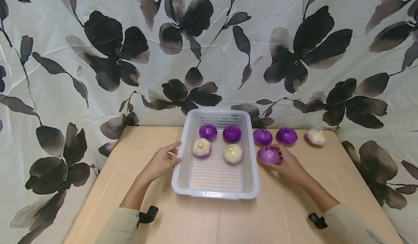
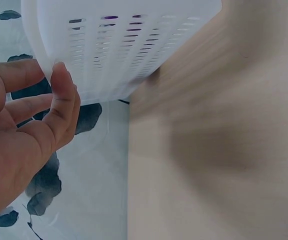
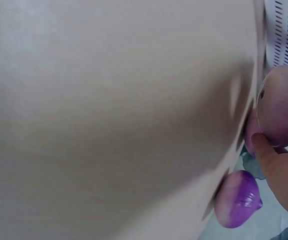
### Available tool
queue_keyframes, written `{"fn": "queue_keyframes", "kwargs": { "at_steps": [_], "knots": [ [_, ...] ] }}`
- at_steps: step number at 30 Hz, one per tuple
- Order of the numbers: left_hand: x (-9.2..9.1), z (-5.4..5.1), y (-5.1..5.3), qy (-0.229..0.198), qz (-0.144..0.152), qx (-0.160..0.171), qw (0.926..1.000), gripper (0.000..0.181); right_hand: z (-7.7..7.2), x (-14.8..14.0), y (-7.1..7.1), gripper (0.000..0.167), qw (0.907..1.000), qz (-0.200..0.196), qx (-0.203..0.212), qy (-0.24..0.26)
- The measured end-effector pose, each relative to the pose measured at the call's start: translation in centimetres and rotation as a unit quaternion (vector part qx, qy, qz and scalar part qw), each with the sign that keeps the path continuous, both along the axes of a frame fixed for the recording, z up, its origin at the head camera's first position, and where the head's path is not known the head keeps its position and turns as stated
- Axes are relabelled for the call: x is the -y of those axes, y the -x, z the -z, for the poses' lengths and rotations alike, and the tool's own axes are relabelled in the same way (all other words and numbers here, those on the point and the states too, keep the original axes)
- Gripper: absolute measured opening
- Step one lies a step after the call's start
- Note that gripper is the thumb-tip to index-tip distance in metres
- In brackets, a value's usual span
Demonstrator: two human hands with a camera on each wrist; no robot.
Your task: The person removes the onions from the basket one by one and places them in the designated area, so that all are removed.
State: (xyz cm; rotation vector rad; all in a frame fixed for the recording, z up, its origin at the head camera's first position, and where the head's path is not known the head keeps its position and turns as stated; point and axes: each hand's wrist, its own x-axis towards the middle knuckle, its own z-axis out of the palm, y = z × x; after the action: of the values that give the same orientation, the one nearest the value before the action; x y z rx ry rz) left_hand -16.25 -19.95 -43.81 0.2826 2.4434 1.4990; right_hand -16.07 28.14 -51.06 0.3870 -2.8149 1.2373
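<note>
A white perforated plastic basket (image 1: 215,178) holds two purple onions (image 1: 208,131) at its far end and two pale onions (image 1: 233,153) nearer the middle. My left hand (image 1: 164,160) is at the basket's left side, pinching its rim between thumb and fingers, as the left wrist view (image 2: 44,110) shows. To the right of the basket, my right hand (image 1: 289,166) grips a purple onion (image 1: 267,155) low beside the wall. In the right wrist view that onion (image 3: 280,106) lies between the fingers, and part of the hand is cut off by the frame edge.
Behind my right hand, two purple onions (image 1: 286,136) and a pale, purple-tinged onion (image 1: 315,137) sit in a row near the back edge of the wooden table (image 1: 209,222). A white cloth with dark flowers (image 1: 228,73) hangs behind the table.
</note>
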Motion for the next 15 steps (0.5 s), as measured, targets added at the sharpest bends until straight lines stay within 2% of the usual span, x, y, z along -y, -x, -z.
{"fn": "queue_keyframes", "kwargs": {
  "at_steps": [5, 15],
  "knots": [
    [-0.1, 0.1, 0.1, -0.001, 0.001, -0.002, 1.0000, 0.066, 0.5, 0.1, 0.0, 0.073, 0.9998, 0.010, 0.017, 0.000],
    [-0.1, 0.3, 0.2, 0.003, -0.001, 0.000, 1.0000, 0.065, 1.2, 0.1, 0.2, 0.072, 0.9997, 0.017, 0.020, -0.002]
  ]
}}
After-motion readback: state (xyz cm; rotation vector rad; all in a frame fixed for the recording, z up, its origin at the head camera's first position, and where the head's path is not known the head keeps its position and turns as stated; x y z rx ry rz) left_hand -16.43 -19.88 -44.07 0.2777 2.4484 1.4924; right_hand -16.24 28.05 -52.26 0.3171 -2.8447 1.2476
